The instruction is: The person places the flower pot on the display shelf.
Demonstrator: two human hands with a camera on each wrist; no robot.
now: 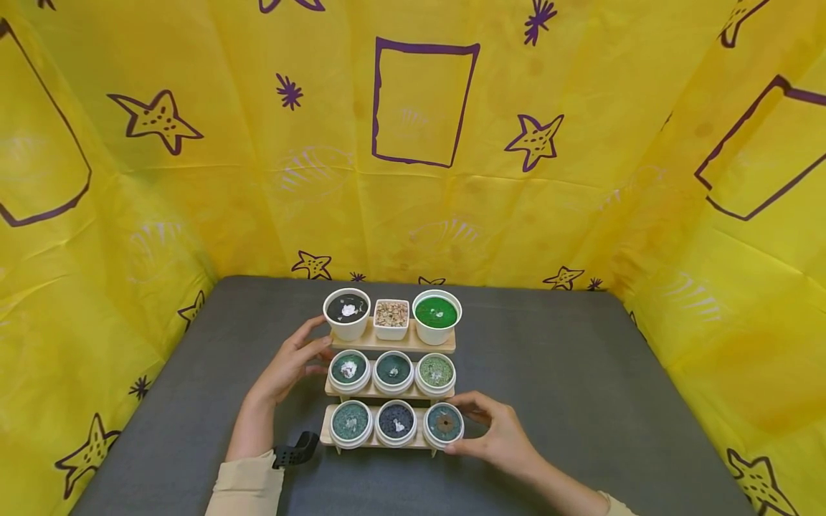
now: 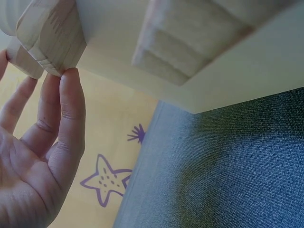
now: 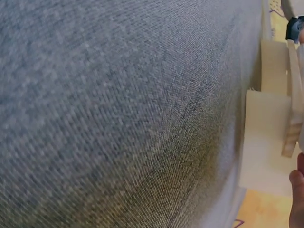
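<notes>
A three-tier wooden stand (image 1: 338,345) carries small white pots with green, dark or granular fillings. My left hand (image 1: 293,365) is at the left side of its upper tiers. In the left wrist view its nearly straight fingertips touch the end of a wooden shelf (image 2: 61,40). At the front right corner, my right hand (image 1: 497,433) holds a white pot with a blue-green filling and brown centre (image 1: 445,424), thumb in front and fingers behind. Only part of that hand (image 3: 298,194) shows in the right wrist view, beside the stand's pale side panel (image 3: 263,142).
On the top tier stand a dark-filled pot (image 1: 347,326), a square pot of bits (image 1: 391,321) and a bright green pot (image 1: 436,315). Grey cloth (image 1: 548,358) covers the table, with yellow patterned curtains (image 1: 413,201) behind and at both sides. A black band (image 1: 297,450) is at the left wrist.
</notes>
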